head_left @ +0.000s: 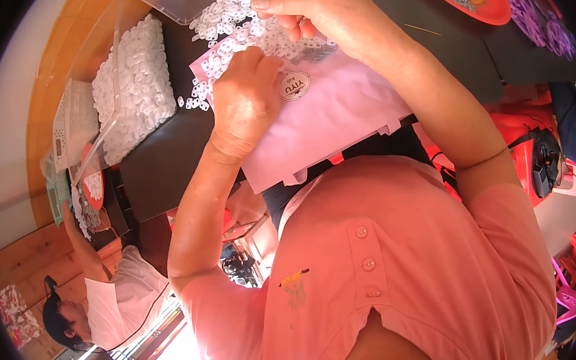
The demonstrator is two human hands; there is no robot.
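Small white plastic pieces with holes (224, 16) lie in a loose heap on the dark table and on the far part of a flat pink bag or cloth (336, 108) with a round white label. Over the heap, my right hand (318, 5) is closed in a pinch, thumb against fingers, with a small white piece at the tips. My left hand (247, 92) is closed just left of the label, above the pink sheet. Its curled fingers face away, so whatever they hold is hidden.
On the left stands a clear bin (117, 71) with many white pieces (135, 90). A red plate (494, 11) with small grey pieces and a purple bundle (536, 22) are at the far right. Another person (118, 295) works at the left, near a green basket (58, 198).
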